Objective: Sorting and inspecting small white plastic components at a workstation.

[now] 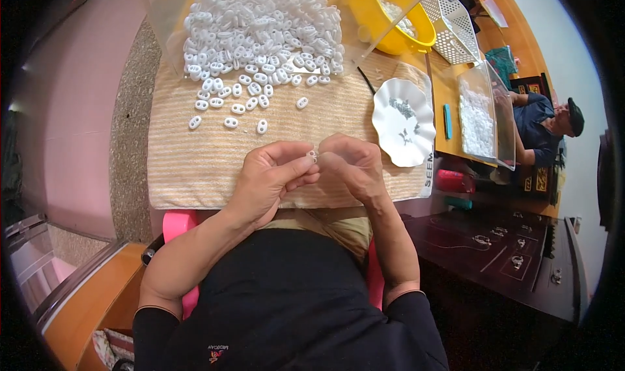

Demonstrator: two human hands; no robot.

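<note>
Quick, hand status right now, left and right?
Left hand: closed, pinching a small white plastic piece at the fingertips.
Right hand: fingers bent in beside it, blurred; cannot tell whether it grips anything.

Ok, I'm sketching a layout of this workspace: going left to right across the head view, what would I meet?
Speckled strip, left hand, right hand, white scalloped dish, turquoise bar, clear bin, co-worker in a dark cap.

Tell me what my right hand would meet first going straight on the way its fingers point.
Your right hand points left, so it would probably meet the small white plastic piece pinched in your left hand, or that hand itself; depth is unclear.
</note>
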